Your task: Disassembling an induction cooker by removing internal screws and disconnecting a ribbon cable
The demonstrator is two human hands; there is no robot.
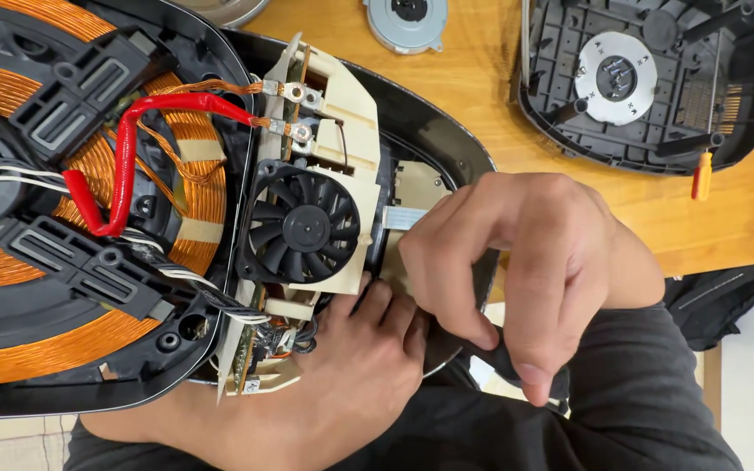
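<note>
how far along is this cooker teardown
Done: the cooker lies open, coil and fan exposed; a separate black cover sits on the table. In hand: left hand braces the beige board, right hand grips a black tool. Left: fan, board and wires remain mounted.

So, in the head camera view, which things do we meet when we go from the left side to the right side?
Copper coil → red wire → black cooling fan → right hand → black bottom cover with its round metal plate → small red-handled tool.
</note>
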